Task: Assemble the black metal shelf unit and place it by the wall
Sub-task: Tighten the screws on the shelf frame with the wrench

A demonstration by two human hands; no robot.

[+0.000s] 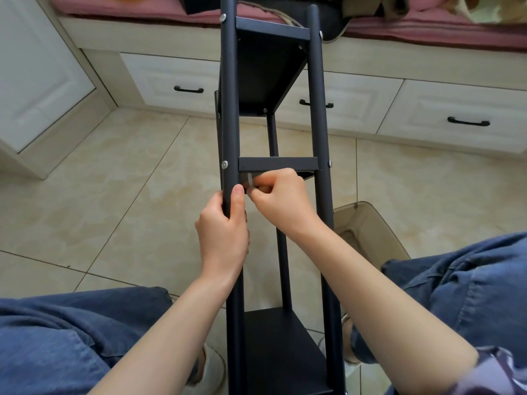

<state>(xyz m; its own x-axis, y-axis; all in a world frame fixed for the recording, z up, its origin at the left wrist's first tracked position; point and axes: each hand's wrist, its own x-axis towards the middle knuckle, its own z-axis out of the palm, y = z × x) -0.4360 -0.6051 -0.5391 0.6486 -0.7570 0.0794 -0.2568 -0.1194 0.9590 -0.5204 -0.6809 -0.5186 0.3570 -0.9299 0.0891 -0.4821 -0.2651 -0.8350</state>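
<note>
The black metal shelf unit [315,115] lies tilted away from me between my knees, its far end resting on the cushioned bench. It shows round posts, three black shelf panels and silver screws at the joints. My left hand [225,223] grips the left front post just below the middle shelf [278,164]. My right hand [281,199] is curled round a small silver tool [249,181], an L-shaped key by its look, held under the middle shelf's left corner. The screw it works on is hidden by the fingers.
A white bench with drawers [445,115] and a pink cushion [427,27] runs across the far side. A white cabinet door [34,75] stands at left. A translucent brown stool or bin [368,226] sits on the beige tiled floor by my right knee.
</note>
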